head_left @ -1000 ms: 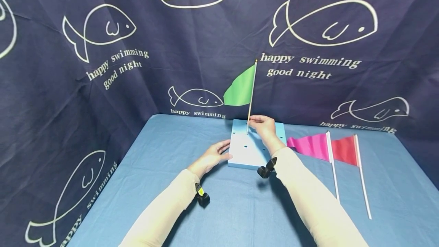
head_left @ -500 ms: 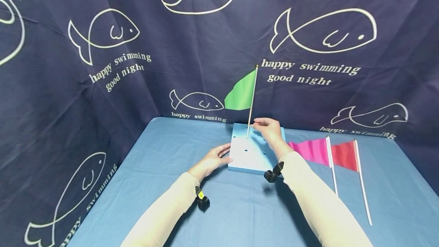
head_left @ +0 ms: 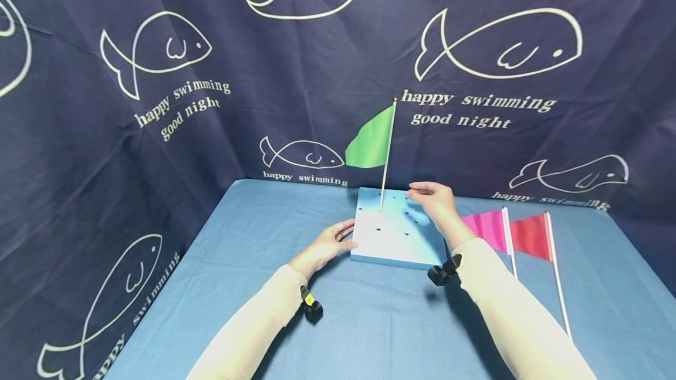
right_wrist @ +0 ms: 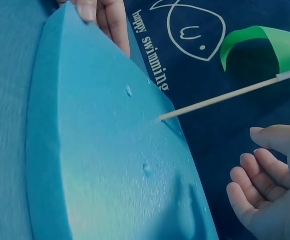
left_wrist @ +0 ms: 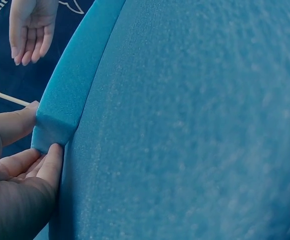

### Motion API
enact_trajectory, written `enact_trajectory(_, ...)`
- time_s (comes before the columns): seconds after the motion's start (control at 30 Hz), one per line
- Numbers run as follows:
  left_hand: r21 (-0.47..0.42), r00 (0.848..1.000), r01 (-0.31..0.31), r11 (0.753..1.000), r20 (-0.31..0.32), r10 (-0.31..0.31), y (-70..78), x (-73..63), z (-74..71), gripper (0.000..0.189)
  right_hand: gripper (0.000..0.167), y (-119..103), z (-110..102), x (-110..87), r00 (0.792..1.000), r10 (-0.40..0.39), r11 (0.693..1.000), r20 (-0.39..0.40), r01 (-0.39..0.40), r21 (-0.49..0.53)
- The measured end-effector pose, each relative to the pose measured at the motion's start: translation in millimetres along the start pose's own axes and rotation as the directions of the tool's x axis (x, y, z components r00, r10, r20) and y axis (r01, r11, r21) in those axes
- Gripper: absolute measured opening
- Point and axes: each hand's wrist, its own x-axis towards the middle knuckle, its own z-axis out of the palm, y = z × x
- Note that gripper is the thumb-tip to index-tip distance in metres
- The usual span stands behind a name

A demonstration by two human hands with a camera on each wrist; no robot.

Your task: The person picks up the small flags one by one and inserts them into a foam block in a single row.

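Observation:
A small green flag (head_left: 369,138) on a thin wooden stick stands in a hole of the light blue foam board (head_left: 393,246), leaning slightly right. My left hand (head_left: 328,244) holds the board at its left side. In the left wrist view, thumb and fingers (left_wrist: 50,167) pinch the board's edge from either side. My right hand (head_left: 437,204) hovers over the board's far right part, holding nothing. Its fingers (right_wrist: 242,192) are loosely bent in the right wrist view, apart from the flagstick (right_wrist: 219,101).
Right of the board, a magenta flag (head_left: 487,229) and a red flag (head_left: 531,235) lie side by side on the blue cloth, partly behind my right arm. Several small holes dot the board. A dark fish-print curtain (head_left: 296,98) rises behind the table.
My right hand has let go of the green flag's stick and moved right, away from it. The flag stays upright in the board. My left hand keeps its place.

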Motion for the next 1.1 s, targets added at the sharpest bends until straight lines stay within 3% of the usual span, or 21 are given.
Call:
enact_trajectory(0.57, 0.007, 1.000, -0.009, 1.000, 0.004, 0.009, -1.5, 0.0, -0.8, 0.066, 0.049, 21, -44, -22.4, 0.995, 0.086, 0.994, -0.040, -0.088, -0.058)
enact_trajectory(1.1, -0.020, 1.000, -0.014, 1.000, 0.011, 0.014, -2.2, 0.1, -1.5, 0.066, 0.056, 53, -78, -41.9, 0.997, 0.002, 0.996, -0.082, -0.009, -0.085)
